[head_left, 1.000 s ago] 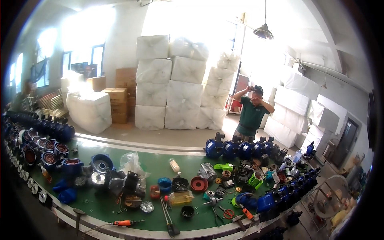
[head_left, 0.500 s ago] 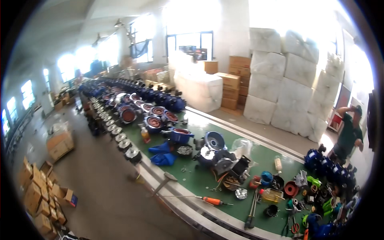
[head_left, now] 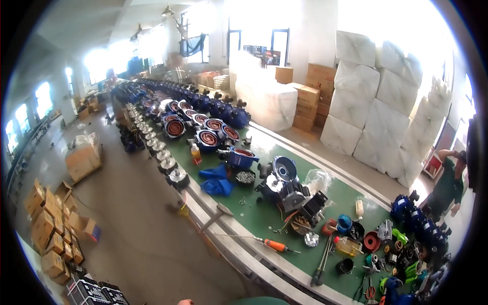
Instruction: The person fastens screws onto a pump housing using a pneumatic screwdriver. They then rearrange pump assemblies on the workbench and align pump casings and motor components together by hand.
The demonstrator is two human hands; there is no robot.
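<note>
Sunlit workshop space surrounds a long green workbench [head_left: 264,218] lined with blue pump housings [head_left: 208,140]. Nearest the lower edge lie an orange-handled screwdriver [head_left: 277,246] and a hammer [head_left: 216,214], with a dismantled motor [head_left: 292,193] just beyond. Only a sliver, perhaps a fingertip, shows at the bottom edge, so neither hand's grip can be told. Reaching well would mean facing the bench squarely first. Another person [head_left: 447,185] stands far right.

Hand [head_left: 185,302] cut off at bottom edge; grip untellable.
</note>
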